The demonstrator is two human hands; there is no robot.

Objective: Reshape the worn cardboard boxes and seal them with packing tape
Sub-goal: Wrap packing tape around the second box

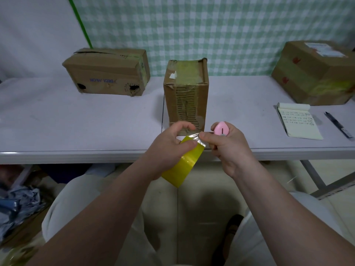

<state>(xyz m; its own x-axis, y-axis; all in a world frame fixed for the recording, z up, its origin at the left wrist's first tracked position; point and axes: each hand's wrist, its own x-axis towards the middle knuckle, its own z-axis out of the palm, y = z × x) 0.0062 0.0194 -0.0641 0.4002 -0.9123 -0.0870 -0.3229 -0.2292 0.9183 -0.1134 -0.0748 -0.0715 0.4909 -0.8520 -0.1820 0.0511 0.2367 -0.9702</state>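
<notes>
Yellow tape [182,167] L fingers [180,125], cutter [221,128] R [228,148]

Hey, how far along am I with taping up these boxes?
Looks done: the middle box stands upright with tape over its top. In hand: your left hand grips the tape roll; your right hand, holding the pink cutter, pinches the tape's loose end. To do: the left box shows a lifted flap and torn holes.

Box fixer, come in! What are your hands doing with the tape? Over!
Left hand grips yellow tape roll. Right hand holds pink cutter, pinches tape's loose end. Middle box upright just ahead, top already taped. Nothing in the way.
</notes>
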